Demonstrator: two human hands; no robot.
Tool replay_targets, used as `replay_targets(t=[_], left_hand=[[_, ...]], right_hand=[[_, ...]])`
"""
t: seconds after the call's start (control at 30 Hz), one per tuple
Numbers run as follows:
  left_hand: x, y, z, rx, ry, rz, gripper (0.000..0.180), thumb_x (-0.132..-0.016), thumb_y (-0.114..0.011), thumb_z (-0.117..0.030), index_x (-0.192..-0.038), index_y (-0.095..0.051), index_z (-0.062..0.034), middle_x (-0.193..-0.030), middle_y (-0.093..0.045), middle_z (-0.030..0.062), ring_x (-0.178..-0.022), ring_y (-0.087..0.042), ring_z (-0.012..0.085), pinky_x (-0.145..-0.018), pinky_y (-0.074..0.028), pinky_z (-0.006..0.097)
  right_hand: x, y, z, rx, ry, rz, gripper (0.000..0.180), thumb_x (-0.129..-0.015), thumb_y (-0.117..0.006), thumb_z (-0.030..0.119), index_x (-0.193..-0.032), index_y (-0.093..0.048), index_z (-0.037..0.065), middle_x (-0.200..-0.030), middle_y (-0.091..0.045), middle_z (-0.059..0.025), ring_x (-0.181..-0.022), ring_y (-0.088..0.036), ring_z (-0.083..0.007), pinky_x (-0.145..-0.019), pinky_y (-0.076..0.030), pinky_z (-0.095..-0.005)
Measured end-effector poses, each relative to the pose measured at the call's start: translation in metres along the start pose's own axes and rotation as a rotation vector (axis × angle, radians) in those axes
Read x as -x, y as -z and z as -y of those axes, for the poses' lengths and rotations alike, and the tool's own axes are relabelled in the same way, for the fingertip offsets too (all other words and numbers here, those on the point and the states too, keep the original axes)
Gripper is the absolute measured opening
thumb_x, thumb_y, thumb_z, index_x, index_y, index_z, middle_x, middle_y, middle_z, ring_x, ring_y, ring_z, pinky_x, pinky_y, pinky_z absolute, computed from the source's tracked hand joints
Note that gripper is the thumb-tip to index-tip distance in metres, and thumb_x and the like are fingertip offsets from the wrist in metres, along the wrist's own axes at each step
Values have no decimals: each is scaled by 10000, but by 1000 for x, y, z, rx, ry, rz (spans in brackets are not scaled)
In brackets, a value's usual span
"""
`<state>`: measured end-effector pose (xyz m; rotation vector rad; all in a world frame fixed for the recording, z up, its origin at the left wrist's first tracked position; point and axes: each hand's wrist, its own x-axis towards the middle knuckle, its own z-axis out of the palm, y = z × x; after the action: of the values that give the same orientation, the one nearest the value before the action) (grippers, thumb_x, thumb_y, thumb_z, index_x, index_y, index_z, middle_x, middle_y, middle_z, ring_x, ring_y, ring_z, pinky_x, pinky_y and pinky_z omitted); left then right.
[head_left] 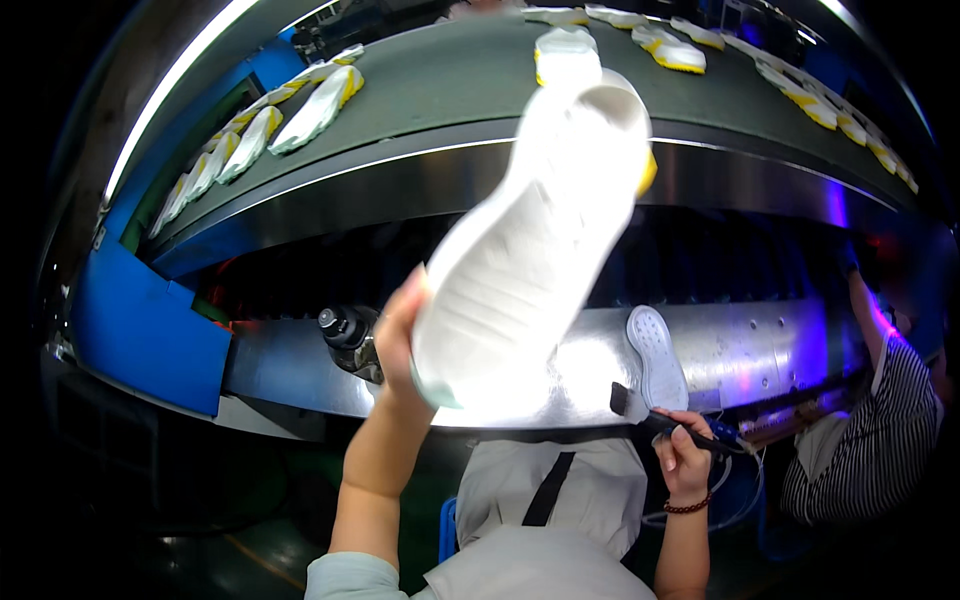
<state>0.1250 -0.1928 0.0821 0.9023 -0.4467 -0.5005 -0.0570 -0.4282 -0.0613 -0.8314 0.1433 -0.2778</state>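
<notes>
We start with the dark green conveyor belt (460,90), which curves across the far side of the scene and carries rows of white and yellow shoe soles (318,108) at far left and far right. Below it, the polished metal bench (760,345) runs left to right; one small white sole (656,356) lies on it to the right, and a black round knob (343,328) sits at its near left edge.

The large white moulded shoe sole (540,250) with a yellow edge is raised in the air at centre, tread side toward us, tilted with its heel end far and to the right. Our left hand (398,335) grasps it at the near, lower end, thumb on the edge. Our right hand (682,450) is clenched around a dark-handled brush (660,420), its bristle head just beside the small white sole.

We judge the sole to be light, since one hand carries it by the tip. It appears moderately flexible, not fragile. The smooth tread may be slippery; we advise gripping at the rim, where the side wall gives purchase.

A person in a striped shirt (900,420) stands at near right.
</notes>
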Motion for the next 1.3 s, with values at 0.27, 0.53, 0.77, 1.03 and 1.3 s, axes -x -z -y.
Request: replay_targets(t=[0.27,0.53,0.77,1.03,1.3], left_hand=[[-148,-5,-45,705,-373,-385,735,-820,-254,-507,-1321,-52,-9,-1370,-135,166,-1272,-145,284,-1000,-168,500],[-227,-26,-7,-1253,-677,-389,650,-707,-608,-343,-1245,-332,-104,-1311,-204,197,-1191,-284,331,-921,-325,405],[-239,-19,-1,-1817,-506,-325,427,-717,-623,-294,-1039,-516,-34,-1184,-385,189,-1096,-376,341,-917,-318,408],[-123,-27,13,-770,-801,-375,359,-781,-522,-211,-1068,-448,-10,-1109,-450,131,-1008,-449,231,-850,-371,307],[-20,31,87,192,-161,290,917,-694,-458,-649,-1283,-230,15,-1211,-404,192,-1119,-419,285,-928,-356,413]], right_hand=[[-5,1,-23,-86,-73,-101,155,-800,-509,39,-941,-509,-24,-1003,-550,-221,-483,-440,-100,-484,-371,-202],[-5,23,-32,-20,115,-232,117,-786,-540,43,-893,-502,15,-1109,-479,-175,-602,-476,-87,-546,-396,-202],[-2,27,-37,-23,139,-184,110,-823,-505,117,-772,-511,20,-1112,-480,-193,-585,-481,-106,-550,-396,-219],[-10,28,-23,6,117,-288,590,-874,-255,490,-1097,-449,-21,-1125,-481,-152,-702,-509,-144,-618,-410,-234],[-18,21,-7,23,219,-227,246,-801,-501,19,-1039,-475,-37,-1049,-519,-161,-780,-556,-160,-704,-461,-254]])
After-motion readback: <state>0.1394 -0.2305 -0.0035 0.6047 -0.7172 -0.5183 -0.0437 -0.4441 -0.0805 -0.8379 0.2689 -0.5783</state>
